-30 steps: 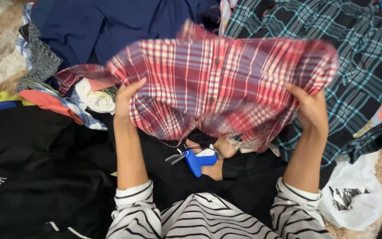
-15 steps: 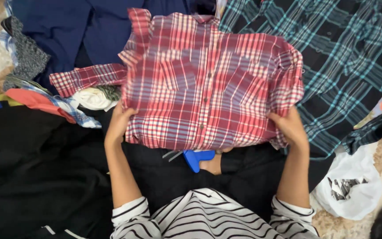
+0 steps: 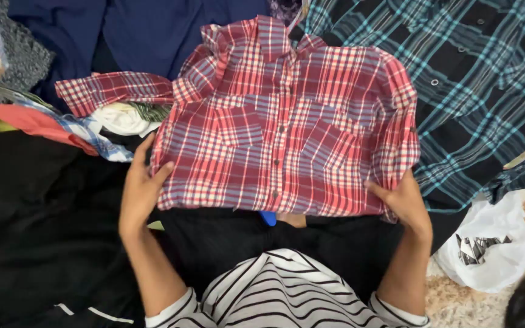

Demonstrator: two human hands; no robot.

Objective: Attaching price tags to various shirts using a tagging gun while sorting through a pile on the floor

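Fingers: left hand [image 3: 139,193] pinches the red plaid shirt [image 3: 287,121] at its lower left edge; right hand [image 3: 403,198] grips the lower right corner.
Shirt: centre frame, front up, buttoned.
Upper right: dark teal plaid shirt [image 3: 475,79].
Lower right: white plastic bag [image 3: 487,249].

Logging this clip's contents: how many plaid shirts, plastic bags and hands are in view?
Plaid shirts: 2, the red plaid shirt and the teal-and-black plaid shirt
White plastic bags: 1
Hands: 2, left hand and right hand, both at the red shirt's hem
Total: 5
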